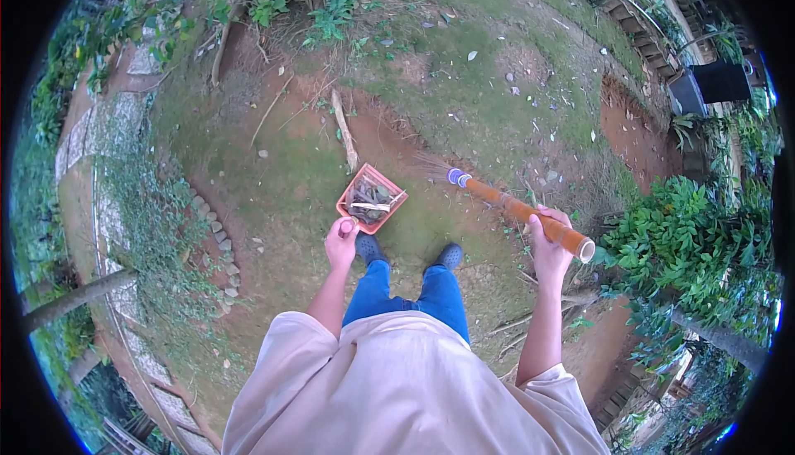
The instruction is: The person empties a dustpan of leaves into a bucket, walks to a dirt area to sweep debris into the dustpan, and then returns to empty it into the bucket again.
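Note:
My left hand is closed round the handle of an orange dustpan, just ahead of my feet. Dry leaves and a pale stick-like piece lie inside the pan. In my right hand is a broom with a thick bamboo handle, gripped near its open upper end. The broom slants down to the left, its thin bristles spread at the ground to the right of the dustpan. Blue and white binding wraps the handle where the bristles start.
A pale branch lies on the ground just beyond the dustpan. Small stones edge a bed at left. Leafy bushes grow at right, with a dark container further back. Scattered leaves dot the mossy ground.

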Motion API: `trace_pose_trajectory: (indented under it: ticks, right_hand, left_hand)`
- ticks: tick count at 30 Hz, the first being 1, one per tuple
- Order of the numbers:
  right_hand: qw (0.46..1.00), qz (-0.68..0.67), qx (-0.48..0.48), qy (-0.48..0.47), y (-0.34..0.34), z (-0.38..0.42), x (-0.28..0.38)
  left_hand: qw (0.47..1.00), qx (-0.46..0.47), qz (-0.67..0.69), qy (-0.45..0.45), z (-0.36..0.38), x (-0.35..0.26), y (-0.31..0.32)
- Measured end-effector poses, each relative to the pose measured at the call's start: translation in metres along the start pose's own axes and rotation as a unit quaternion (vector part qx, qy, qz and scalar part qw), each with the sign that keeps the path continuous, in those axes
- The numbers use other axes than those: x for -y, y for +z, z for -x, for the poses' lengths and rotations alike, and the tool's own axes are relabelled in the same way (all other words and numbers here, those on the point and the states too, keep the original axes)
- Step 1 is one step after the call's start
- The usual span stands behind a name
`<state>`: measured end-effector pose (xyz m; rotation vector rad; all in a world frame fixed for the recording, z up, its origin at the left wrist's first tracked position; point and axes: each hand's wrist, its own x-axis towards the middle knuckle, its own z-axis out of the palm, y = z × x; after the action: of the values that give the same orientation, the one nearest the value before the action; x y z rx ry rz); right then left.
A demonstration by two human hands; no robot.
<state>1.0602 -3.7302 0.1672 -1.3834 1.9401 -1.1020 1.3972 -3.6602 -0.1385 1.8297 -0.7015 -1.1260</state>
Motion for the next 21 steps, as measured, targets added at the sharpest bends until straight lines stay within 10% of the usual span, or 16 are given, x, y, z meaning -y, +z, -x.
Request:
trace_pose_trajectory:
  ticks: [21]
  right_hand:
    - [0.983, 0.043, -0.177, -0.013, -0.124, 0.010, -0.005]
  left_hand:
    - [0.982, 0.114, -0.057, 0.137, 0.013, -0.141, 0.060]
